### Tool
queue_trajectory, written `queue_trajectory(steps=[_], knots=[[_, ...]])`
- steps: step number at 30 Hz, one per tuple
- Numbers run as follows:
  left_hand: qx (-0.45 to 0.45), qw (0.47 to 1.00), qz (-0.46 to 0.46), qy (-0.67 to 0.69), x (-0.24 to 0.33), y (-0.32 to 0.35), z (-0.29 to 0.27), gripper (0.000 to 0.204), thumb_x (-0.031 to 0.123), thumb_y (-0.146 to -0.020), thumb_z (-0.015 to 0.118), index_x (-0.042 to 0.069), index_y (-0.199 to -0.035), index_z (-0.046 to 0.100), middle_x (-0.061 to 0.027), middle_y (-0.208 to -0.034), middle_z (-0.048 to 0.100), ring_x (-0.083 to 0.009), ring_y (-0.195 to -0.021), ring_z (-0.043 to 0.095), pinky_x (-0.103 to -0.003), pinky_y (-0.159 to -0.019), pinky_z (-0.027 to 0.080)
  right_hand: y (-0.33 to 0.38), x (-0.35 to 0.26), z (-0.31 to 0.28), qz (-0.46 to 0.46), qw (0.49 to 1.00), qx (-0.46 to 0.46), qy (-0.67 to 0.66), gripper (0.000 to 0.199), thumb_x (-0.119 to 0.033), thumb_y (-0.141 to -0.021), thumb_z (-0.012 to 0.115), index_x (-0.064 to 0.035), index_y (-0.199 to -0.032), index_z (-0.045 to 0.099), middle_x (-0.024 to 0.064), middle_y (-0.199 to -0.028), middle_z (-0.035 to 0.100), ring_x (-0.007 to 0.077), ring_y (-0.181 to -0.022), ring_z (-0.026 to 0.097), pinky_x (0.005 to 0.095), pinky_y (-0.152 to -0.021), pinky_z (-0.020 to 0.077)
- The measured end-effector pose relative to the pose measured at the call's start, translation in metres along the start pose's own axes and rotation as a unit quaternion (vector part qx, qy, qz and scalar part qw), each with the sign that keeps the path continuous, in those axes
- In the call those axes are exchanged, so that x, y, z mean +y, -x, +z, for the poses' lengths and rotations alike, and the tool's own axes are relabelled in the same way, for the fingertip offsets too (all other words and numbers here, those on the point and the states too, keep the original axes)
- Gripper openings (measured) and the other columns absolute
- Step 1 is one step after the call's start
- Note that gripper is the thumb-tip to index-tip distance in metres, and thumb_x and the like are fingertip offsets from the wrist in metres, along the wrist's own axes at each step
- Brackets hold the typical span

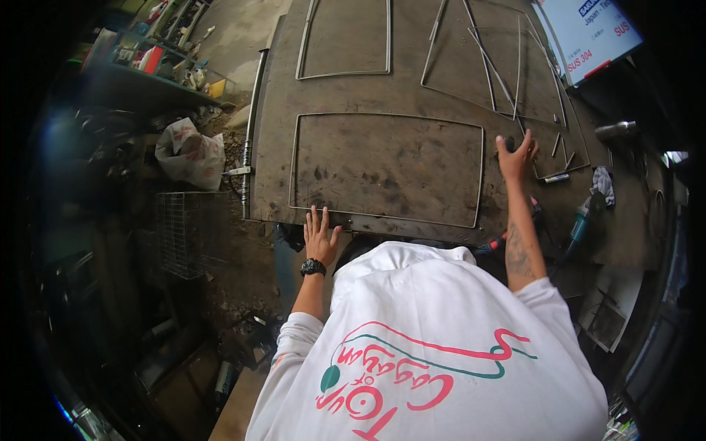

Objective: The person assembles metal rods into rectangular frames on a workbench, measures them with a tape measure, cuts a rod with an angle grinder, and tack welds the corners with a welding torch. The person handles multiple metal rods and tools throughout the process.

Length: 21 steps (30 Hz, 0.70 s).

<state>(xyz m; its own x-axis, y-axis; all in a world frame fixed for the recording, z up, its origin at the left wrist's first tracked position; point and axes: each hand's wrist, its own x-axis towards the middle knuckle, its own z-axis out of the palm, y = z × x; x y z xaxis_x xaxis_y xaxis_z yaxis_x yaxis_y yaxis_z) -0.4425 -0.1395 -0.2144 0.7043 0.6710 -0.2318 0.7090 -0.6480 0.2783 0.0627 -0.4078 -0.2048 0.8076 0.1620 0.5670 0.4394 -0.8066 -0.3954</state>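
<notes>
My left hand (320,234) lies flat with fingers stretched out at the near edge of the worktable. Its fingertips touch or nearly touch the near bar of a rectangular thin metal frame (390,115), close to the frame's near left corner. A black watch is on that wrist. Just beyond the frame's right side, my right hand (519,156) is raised over the table, fingers partly curled around a small dark object (510,144) whose kind I cannot make out. The metal frame lies flat on the stained brown table (412,94).
A second rectangular frame (344,73) lies farther off, with several overlapping frames (482,66) at far right. A teal power tool (579,224) and a crumpled rag (602,185) sit right. A white plastic bag (190,154) and wire cage (180,235) stand left of the table.
</notes>
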Motion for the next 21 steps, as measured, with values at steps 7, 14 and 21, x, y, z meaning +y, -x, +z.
queue_trajectory(steps=[7, 14, 21], knots=[[0.068, 0.978, -0.037, 0.191, 0.003, -0.022, -0.034, 0.041, 0.025, -0.103, 0.065, 0.009, -0.141, 0.063, -0.0172, -0.158, 0.047, -0.037, -0.141, 0.047, -0.046, -0.115, 0.04, -0.021, 0.055, 0.026, 0.261, 0.925, -0.246, -0.127, 0.052, -0.029, -0.084, 0.081, 0.0019, -0.123, 0.066, 0.0154, -0.107, 0.073, 0.0285, -0.098, 0.07, 0.0402, -0.091, 0.0541], [-0.226, 0.75, -0.044, 0.621, 0.064, -0.06, -0.078, 0.04, 0.029, -0.107, 0.063, -0.002, -0.132, 0.066, -0.0111, -0.115, 0.074, -0.0171, -0.102, 0.072, -0.03, -0.089, 0.057, 0.056, -0.146, -0.1, 0.262, 0.714, -0.44, -0.478, 0.052, -0.015, -0.085, 0.078, -0.0048, -0.133, 0.06, 0.0107, -0.118, 0.071, 0.0191, -0.103, 0.069, 0.034, -0.094, 0.0544], [-0.373, 0.728, -0.073, 0.571, 0.071, -0.099, -0.068, 0.05, 0.043, -0.109, 0.057, 0.002, -0.134, 0.066, -0.0129, -0.122, 0.072, -0.0219, -0.111, 0.069, -0.036, -0.1, 0.053, 0.129, -0.237, -0.126, 0.112, 0.83, -0.428, -0.339, 0.063, -0.012, -0.08, 0.078, -0.0043, -0.138, 0.056, 0.0139, -0.112, 0.074, 0.0247, -0.109, 0.07, 0.0384, -0.098, 0.0546]])
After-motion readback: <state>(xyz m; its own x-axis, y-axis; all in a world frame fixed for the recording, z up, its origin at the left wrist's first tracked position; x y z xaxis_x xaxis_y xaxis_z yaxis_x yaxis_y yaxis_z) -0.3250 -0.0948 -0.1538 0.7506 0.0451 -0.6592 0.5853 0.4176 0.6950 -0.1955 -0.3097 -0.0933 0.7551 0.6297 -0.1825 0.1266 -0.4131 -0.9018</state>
